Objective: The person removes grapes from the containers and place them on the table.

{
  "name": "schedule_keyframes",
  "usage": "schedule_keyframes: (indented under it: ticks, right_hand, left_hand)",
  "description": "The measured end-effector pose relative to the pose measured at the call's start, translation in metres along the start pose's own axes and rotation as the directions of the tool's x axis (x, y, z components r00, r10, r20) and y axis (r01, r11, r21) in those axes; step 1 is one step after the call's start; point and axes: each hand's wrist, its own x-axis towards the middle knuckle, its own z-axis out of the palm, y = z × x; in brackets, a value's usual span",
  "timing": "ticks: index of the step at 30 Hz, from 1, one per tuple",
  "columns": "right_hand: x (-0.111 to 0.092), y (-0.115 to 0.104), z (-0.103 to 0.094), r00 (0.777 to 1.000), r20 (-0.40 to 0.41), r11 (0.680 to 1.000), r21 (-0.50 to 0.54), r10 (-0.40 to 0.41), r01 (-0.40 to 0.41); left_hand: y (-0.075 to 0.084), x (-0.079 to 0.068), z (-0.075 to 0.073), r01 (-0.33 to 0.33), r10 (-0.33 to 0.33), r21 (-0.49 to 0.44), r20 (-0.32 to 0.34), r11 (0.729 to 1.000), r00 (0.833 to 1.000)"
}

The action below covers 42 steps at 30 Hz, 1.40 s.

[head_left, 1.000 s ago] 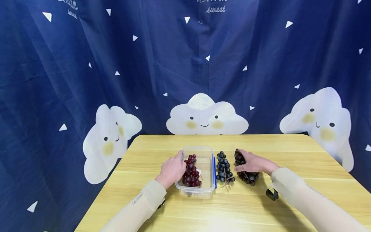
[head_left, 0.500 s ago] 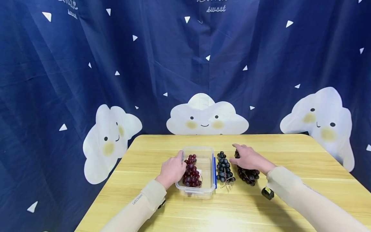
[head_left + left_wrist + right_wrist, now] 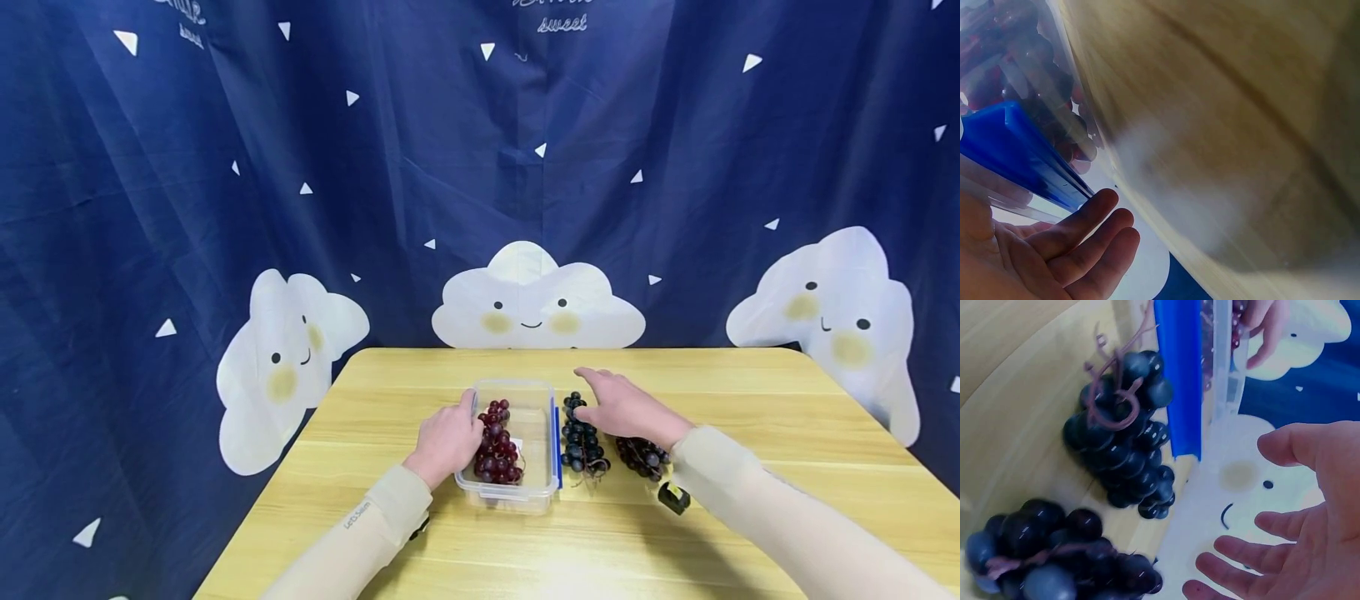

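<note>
A clear plastic food container (image 3: 536, 498) with blue side latches stands mid-table, without a lid on it. A bunch of red grapes (image 3: 497, 450) lies inside along its left wall. My left hand (image 3: 447, 440) grips that wall at the rim; in the left wrist view its fingertips (image 3: 1105, 200) extend beside the blue latch (image 3: 1019, 147). My right hand (image 3: 628, 407), fingers spread and holding nothing, hovers over the upper part of a blue-black grape bunch (image 3: 581, 446) just right of the container. A darker grape bunch (image 3: 643, 457) lies partly hidden under the right wrist.
The wooden table (image 3: 420, 550) has its rear edge close to a dark blue curtain (image 3: 480, 167) printed with white clouds. A small black device (image 3: 673, 497) sits under the right wrist.
My right hand has lifted off the darker grape bunch and moved left, over the blue-black bunch, its fingers spreading. My left hand and the container have stayed put.
</note>
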Motion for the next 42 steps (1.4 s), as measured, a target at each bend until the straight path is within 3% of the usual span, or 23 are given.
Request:
schedule_keyframes:
  ticks: [23,42]
  right_hand:
    - [0.035,-0.058,0.007,0.99,0.096,0.995,0.028,-0.1,0.098]
    - [0.066,-0.08,0.022,0.978,0.199,0.998,0.001,-0.06,0.061]
  left_hand:
    - [0.0,0.0,0.001,-0.003,0.003,-0.002,-0.019,1.0,1.0]
    - [-0.001,0.002,0.002,-0.002,0.003,0.008,-0.027,1.0,1.0]
